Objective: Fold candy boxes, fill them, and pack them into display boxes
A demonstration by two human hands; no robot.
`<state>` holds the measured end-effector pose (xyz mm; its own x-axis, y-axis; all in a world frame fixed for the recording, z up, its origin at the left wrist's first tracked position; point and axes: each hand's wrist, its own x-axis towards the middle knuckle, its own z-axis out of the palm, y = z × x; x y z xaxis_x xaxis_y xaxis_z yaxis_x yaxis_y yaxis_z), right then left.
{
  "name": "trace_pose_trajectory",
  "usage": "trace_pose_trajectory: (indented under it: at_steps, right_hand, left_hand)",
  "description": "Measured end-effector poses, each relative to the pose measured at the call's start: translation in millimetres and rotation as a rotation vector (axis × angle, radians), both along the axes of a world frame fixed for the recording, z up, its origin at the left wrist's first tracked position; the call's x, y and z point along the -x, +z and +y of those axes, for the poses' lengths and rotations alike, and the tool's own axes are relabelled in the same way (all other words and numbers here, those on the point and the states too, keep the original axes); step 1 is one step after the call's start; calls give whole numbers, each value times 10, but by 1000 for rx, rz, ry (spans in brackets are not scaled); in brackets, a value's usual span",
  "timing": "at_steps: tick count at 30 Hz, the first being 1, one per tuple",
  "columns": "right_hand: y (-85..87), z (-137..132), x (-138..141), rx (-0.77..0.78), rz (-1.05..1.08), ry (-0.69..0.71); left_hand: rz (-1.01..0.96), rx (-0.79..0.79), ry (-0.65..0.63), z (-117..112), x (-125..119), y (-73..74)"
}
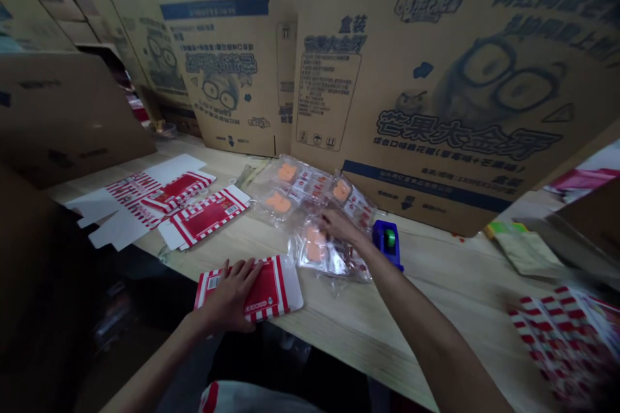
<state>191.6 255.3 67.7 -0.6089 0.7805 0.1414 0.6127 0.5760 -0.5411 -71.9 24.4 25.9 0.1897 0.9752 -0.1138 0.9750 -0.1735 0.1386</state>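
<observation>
My left hand (230, 293) lies across a folded red-and-white striped carton (274, 290), gripping it on the wooden table (339, 316). My right hand (340, 226) has its fingers gathered on a pile of clear plastic packets (314, 251) holding orange sweets. A blue tape dispenser (387, 244) with a green roll stands just beyond my right wrist. To the left lie several flat, unfolded striped carton blanks (203, 216). A blurred stack of striped carton blanks (566, 342) lies at the right end of the table.
Large flattened corrugated cartons (426, 90) with cartoon print and a blue band lean along the table's far side. A green-and-beige packet (523, 251) lies at the far right. The table's near edge runs below my forearms, with dark floor beneath.
</observation>
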Motion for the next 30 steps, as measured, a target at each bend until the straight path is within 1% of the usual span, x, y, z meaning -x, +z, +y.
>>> trace_pose_trajectory:
  at_steps: [2, 4, 7, 9, 10, 12, 14, 16, 19, 22, 25, 27, 28, 29, 30]
  right_hand:
    - [53, -209, -88, -41, 3, 2]
    - [64, -439, -202, -103, 16, -35]
    - [5, -791, -378, -143, 15, -133]
    - [-41, -1017, -477, -108, 8, -158]
    - [-57, -1125, -517, -82, 7, -133]
    - [-75, -1329, -576, -26, -25, -11]
    - [-95, -1505, -616, 22, -107, 91]
    - [-135, -1640, -646, 43, -197, 92]
    - [-227, -1761, -671, 52, -258, 25]
    - [-308, -1815, -639, 44, -265, -11]
    - [-368, -1846, -540, 71, -204, 6]
    - [-412, -1853, -491, 137, -100, 33]
    - [-438, -1854, -496, 166, -8, 15]
    - [-466, -1854, -531, 180, 112, -36]
    - [-494, -1857, -603, 169, 250, -127]
  left_hand:
    - [-10, -21, -17, -28, 48, -2]
    - [-15, -38, -38, -58, 87, 22]
    - [-15, -86, -85, -80, 67, 72]
    - [-15, -136, -122, -75, -32, 90]
    - [-15, -158, -141, -68, -107, 91]
    - [-17, -182, -192, -51, -290, 77]
    - [-27, -188, -245, -35, -473, 51]
    - [-46, -185, -286, -21, -611, 22]
    - [-60, -168, -310, -8, -695, -1]
    - [-52, -161, -312, -21, -688, 15]
    - [-47, -154, -306, -51, -679, 47]
    - [-53, -124, -326, -64, -678, 57]
    - [-57, -101, -339, -65, -674, 55]
    - [-59, -76, -348, -63, -667, 47]
    - [-59, -54, -352, -60, -656, 35]
